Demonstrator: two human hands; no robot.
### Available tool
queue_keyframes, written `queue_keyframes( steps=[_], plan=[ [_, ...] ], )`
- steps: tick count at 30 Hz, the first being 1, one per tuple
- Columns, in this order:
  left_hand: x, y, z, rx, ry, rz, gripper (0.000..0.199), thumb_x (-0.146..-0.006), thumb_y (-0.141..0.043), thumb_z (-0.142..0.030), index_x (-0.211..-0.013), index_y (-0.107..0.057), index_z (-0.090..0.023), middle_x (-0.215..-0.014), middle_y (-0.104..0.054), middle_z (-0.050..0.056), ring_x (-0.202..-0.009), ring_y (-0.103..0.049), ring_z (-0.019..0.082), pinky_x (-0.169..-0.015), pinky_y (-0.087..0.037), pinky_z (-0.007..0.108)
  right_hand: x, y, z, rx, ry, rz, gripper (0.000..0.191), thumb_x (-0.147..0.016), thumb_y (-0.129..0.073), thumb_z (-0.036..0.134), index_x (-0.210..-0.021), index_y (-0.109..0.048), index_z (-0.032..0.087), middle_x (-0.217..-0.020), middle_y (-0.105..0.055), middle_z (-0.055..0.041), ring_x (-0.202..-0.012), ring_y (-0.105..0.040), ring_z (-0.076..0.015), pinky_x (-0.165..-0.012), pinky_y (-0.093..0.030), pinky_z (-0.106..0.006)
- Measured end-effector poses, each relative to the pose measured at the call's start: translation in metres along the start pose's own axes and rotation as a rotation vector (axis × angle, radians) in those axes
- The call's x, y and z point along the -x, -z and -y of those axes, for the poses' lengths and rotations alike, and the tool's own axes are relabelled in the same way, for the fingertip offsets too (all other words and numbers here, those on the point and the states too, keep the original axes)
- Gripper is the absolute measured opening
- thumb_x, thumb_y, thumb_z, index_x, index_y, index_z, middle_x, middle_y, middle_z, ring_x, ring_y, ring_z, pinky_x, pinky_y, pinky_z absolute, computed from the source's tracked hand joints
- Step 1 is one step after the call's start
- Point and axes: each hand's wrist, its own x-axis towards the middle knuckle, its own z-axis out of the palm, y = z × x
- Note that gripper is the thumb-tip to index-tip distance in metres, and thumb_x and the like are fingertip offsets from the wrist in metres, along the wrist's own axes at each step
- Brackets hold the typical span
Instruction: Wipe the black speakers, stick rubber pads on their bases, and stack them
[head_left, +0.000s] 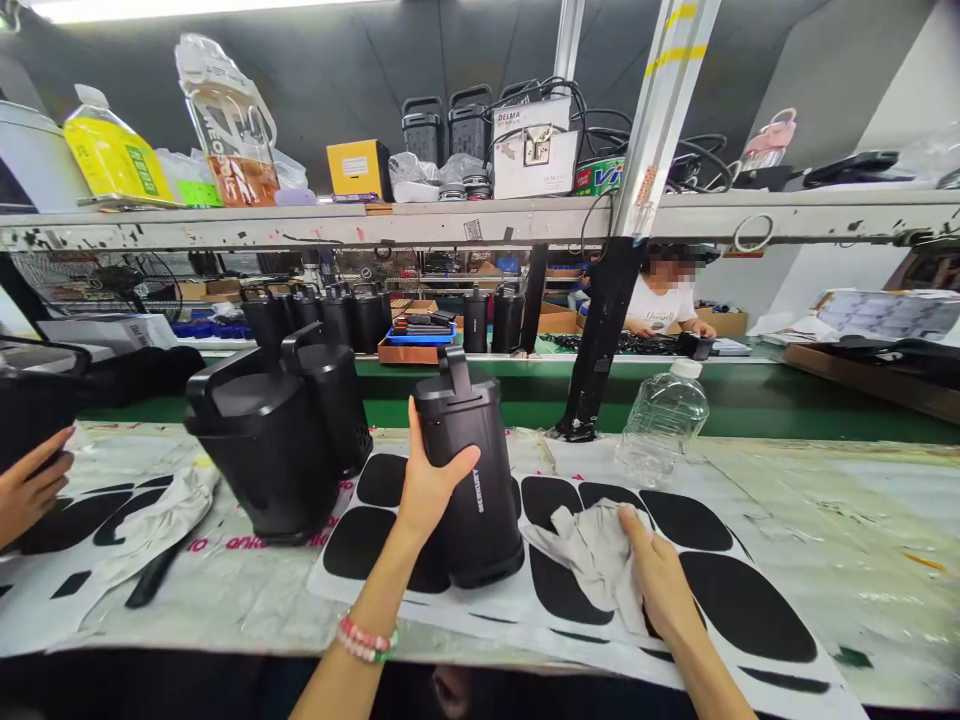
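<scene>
My left hand (431,485), with a beaded bracelet at the wrist, is wrapped round a black portable speaker (480,530) with a top handle and pale lettering down its side. The speaker is slightly tilted over a white sheet of black rounded stickers (750,605). To the right, my right hand (656,565) grips a crumpled white cloth (589,550) that lies on the sheet. Two more black speakers (262,450) with handles are left of the held one. What the cloth hides beneath it I cannot see.
Another person's hand (34,485) holds a black device at the far left, near a second white cloth (176,510). A clear plastic bottle (664,425) stands behind my right hand. A black post (592,350) rises to a loaded shelf (450,220). Across the green belt (525,395) a person works.
</scene>
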Motion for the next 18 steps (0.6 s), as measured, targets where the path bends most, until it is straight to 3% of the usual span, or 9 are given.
queue_keyframes(
  steps=[7, 11, 15, 18],
  plan=[
    [0.003, -0.005, -0.004, 0.010, -0.031, 0.076, 0.113, -0.077, -0.078, -0.039, -0.156, 0.001, -0.026, -0.156, -0.037, 0.009, -0.136, -0.047, 0.022, -0.117, -0.035, 0.036, -0.005, 0.000, -0.007, -0.034, -0.007, 0.002, 0.051, -0.077, -0.059, 0.070, -0.067, -0.059, 0.020, -0.070, -0.067, -0.0058, -0.078, -0.065, -0.0290, -0.069, -0.053, -0.035],
    [0.007, -0.006, -0.004, 0.019, -0.031, 0.063, 0.109, -0.078, -0.077, -0.037, -0.156, -0.003, -0.027, -0.157, -0.036, 0.007, -0.138, -0.044, 0.022, -0.118, -0.033, 0.035, -0.004, 0.000, -0.006, -0.017, -0.021, -0.006, 0.051, -0.078, -0.058, 0.069, -0.071, -0.063, 0.019, -0.072, -0.068, -0.0069, -0.080, -0.065, -0.0296, -0.072, -0.054, -0.035],
    [0.017, -0.005, -0.001, -0.075, -0.070, -0.042, 0.112, -0.073, -0.079, -0.038, -0.156, -0.004, -0.026, -0.154, -0.040, 0.011, -0.137, -0.046, 0.027, -0.117, -0.035, 0.044, -0.004, 0.005, -0.008, 0.022, -0.031, -0.013, 0.052, -0.075, -0.060, 0.070, -0.071, -0.065, 0.018, -0.068, -0.067, -0.0079, -0.080, -0.066, -0.0319, -0.072, -0.055, -0.039],
    [0.018, 0.001, 0.007, -0.400, -0.306, -0.188, 0.120, -0.068, -0.082, -0.042, -0.155, -0.001, -0.025, -0.155, -0.033, 0.018, -0.141, -0.037, 0.036, -0.114, -0.035, 0.056, -0.006, 0.005, 0.000, 0.011, -0.097, -0.063, 0.052, -0.071, -0.062, 0.069, -0.071, -0.066, 0.017, -0.067, -0.067, -0.0089, -0.079, -0.067, -0.0336, -0.071, -0.056, -0.041]
  ],
)
